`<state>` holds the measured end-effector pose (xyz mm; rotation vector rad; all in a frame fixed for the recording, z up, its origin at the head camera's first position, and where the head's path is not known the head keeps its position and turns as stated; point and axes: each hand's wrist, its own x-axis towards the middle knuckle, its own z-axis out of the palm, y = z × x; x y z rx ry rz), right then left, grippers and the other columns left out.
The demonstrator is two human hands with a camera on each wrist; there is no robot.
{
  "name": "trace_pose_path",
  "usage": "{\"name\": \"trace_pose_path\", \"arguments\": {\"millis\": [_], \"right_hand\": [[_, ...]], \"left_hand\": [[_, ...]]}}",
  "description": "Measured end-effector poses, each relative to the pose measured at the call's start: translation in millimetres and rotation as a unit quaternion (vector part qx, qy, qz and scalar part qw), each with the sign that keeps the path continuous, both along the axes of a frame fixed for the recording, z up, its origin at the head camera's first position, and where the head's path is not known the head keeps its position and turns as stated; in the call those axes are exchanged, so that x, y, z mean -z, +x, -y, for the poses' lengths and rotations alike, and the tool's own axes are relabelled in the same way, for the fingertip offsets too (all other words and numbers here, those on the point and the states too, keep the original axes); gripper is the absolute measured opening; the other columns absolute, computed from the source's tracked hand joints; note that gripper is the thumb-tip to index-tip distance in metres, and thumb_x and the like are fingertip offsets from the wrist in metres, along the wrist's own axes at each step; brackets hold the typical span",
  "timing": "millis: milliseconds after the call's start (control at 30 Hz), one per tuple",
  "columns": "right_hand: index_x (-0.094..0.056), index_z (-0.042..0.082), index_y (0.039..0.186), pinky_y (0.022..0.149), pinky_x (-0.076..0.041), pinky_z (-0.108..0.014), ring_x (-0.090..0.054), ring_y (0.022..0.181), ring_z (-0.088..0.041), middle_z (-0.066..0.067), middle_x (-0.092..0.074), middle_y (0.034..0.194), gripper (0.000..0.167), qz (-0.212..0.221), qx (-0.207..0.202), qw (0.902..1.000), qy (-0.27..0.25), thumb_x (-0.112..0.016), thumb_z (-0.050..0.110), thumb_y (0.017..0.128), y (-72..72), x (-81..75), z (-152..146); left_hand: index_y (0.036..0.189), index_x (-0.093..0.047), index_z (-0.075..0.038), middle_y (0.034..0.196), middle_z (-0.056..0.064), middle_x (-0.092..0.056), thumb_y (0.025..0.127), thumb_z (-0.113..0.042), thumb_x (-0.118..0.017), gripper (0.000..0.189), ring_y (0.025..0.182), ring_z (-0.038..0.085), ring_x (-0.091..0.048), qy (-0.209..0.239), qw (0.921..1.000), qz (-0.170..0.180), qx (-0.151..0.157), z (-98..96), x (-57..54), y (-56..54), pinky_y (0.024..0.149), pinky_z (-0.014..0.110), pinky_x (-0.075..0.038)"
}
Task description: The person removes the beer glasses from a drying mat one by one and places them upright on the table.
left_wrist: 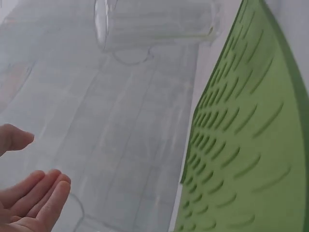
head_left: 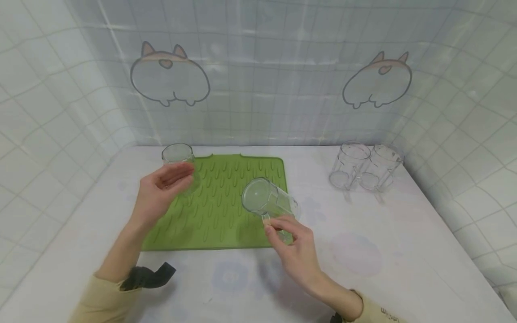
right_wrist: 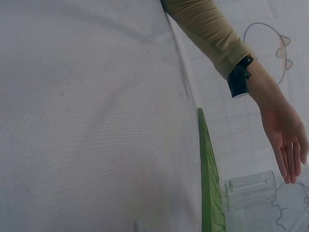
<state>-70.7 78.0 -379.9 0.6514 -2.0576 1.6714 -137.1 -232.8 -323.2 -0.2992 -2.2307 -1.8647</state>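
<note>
In the head view my right hand (head_left: 294, 242) pinches the handle of a clear glass mug (head_left: 268, 199). This mug is tilted over the right side of a green ridged mat (head_left: 218, 202), its mouth or base end turned up to the left. My left hand (head_left: 159, 184) is in front of another glass mug (head_left: 177, 153) at the mat's back left corner, partly hiding it. Its fingers are nearly straight, held together with the thumb apart, and grip nothing. The left wrist view shows a gap between these fingers (left_wrist: 48, 198) and the upright mug (left_wrist: 159, 24).
Two more clear glass mugs, one on the left (head_left: 350, 163) and one on the right (head_left: 379, 166), stand side by side at the back right of the white table (head_left: 363, 269). A tile-patterned curtain (head_left: 274, 89) with cartoon drawings rises behind the table.
</note>
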Motion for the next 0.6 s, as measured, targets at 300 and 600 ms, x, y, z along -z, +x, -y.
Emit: {"name": "trace_pose_path", "arguments": {"millis": [300,600], "right_hand": [[-0.077,0.008,0.101,0.074,-0.058,-0.022,-0.064,0.084,-0.011,-0.004,-0.073,0.091,0.015,-0.009,-0.005,0.9999,0.008,-0.07,-0.001,0.09,-0.2,1.9,-0.7],[-0.075,0.003,0.098,0.071,-0.058,-0.019,-0.064,0.077,-0.014,-0.004,-0.07,0.087,0.022,-0.085,-0.011,0.9963,0.007,-0.071,-0.011,0.082,-3.1,2.6,2.2]], "left_hand": [[0.138,-0.055,-0.003,0.138,0.013,-0.061,0.094,-0.018,-0.071,0.049,0.121,0.006,-0.061,-0.05,0.9965,0.046,0.049,-29.0,0.5,10.2,0.1,0.019,-0.053],[0.138,-0.056,-0.009,0.138,0.008,-0.06,0.089,-0.016,-0.077,0.053,0.129,0.023,-0.058,-0.075,0.9905,0.053,0.102,-57.6,6.4,19.1,0.102,0.022,-0.053]]}}
